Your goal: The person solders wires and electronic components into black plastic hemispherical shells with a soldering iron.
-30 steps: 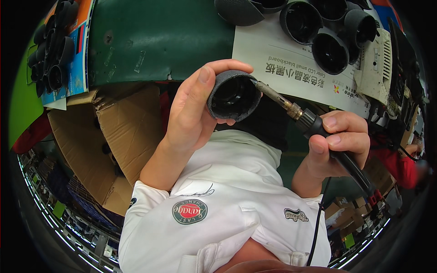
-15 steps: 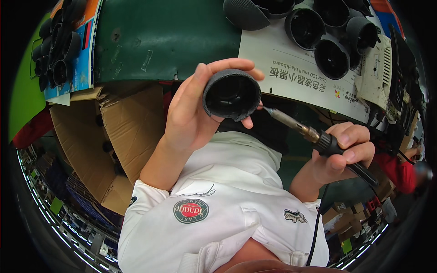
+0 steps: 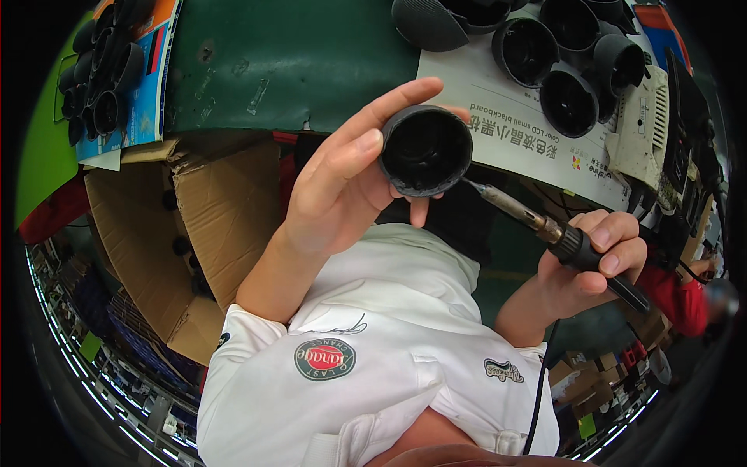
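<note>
Black cup (image 3: 426, 152) shifted rightward, within left grip (image 3: 342, 183) pinching its outer wall, right grip (image 3: 587, 261) pinching soldering iron (image 3: 537, 222)

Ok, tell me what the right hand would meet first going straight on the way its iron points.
Most likely the cup in the left hand: the iron in the right hand points up-left in the picture, at the cup's lower right. Depth is unclear, so it might miss.

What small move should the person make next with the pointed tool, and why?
Perhaps the right hand should ease the soldering iron slightly toward the black cup: its tip points there and seems just short of the rim, while the left hand holds the cup.
</note>
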Available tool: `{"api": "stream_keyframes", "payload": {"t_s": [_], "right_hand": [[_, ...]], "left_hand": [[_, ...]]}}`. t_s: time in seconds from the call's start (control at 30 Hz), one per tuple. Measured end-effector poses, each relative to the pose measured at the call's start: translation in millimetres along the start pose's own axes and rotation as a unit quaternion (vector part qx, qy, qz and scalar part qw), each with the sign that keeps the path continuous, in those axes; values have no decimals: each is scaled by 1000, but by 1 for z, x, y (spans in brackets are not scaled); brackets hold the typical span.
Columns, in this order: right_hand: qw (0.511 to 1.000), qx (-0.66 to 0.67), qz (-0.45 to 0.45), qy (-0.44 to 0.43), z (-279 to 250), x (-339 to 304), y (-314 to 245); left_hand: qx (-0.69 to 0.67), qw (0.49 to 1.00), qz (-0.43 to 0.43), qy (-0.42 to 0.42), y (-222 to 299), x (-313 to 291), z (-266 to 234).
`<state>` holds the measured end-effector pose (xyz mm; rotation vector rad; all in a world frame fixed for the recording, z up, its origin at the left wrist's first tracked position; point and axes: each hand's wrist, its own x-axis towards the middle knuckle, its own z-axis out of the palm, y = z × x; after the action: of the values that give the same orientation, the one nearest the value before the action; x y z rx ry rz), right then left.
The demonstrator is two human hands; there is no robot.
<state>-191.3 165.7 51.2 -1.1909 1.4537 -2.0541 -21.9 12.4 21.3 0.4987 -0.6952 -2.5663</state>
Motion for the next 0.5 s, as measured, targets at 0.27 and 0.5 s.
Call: {"api": "stream_keyframes", "payload": {"t_s": [0.27,0.5], "right_hand": [[998,-51,-35,-14,5,7,-3],[993,-113,-42,-15,8,14,-5]], "left_hand": [[65,998,-11,18,-2,-3,5],[50,999,16,8,-7,-2,-5]]}}
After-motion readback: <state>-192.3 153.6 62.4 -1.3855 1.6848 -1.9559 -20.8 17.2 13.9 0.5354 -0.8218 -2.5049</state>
